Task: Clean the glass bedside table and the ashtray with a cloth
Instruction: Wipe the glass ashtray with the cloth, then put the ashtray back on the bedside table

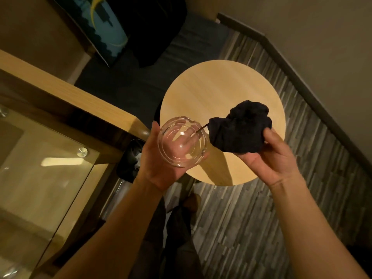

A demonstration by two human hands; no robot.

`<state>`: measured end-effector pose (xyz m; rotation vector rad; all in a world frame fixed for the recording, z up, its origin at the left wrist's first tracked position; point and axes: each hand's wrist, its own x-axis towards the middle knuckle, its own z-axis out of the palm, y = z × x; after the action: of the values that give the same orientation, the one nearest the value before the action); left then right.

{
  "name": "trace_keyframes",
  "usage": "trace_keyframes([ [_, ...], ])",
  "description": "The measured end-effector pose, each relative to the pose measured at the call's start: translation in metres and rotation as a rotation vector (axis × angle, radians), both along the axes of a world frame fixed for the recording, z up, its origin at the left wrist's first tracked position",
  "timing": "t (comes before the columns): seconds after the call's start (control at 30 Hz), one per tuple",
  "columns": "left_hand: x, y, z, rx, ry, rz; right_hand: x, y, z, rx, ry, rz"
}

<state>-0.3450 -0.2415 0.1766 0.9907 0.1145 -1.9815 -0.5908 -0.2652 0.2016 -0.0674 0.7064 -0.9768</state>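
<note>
A: Where is everything?

B: The left hand (161, 160) cups the ashtray (182, 141) from beneath, fingers curled round its wall. The right hand (277, 156) grips the cloth (241, 127), bunched, just right of the ashtray. A loose thread from the cloth reaches over the rim. The glass table (40, 158) lies well left of the left hand.

A: What could go wrong?

B: I'd say a drop. Smooth glass sits in one palm, in the air. A hard push from the cloth could tip it out onto the round table (221, 91) under both hands, or onto the floor. The thread might also snag on a rim notch.

A: Counts?

B: One ashtray, one cloth, two hands. One glass table, one round table, and one bin (130, 158) just left of the left wrist, with scraps inside.
</note>
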Motion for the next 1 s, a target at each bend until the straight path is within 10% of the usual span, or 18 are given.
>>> trace_keyframes([
  [0.57, 0.036, 0.063, -0.055, -0.027, 0.208, 0.021, 0.115, 0.009, -0.158, 0.342, 0.428, -0.189],
  [1.0, 0.022, 0.065, -0.042, -0.046, 0.293, 0.073, 0.084, 0.034, -0.187, 0.266, 1.462, 0.104],
])
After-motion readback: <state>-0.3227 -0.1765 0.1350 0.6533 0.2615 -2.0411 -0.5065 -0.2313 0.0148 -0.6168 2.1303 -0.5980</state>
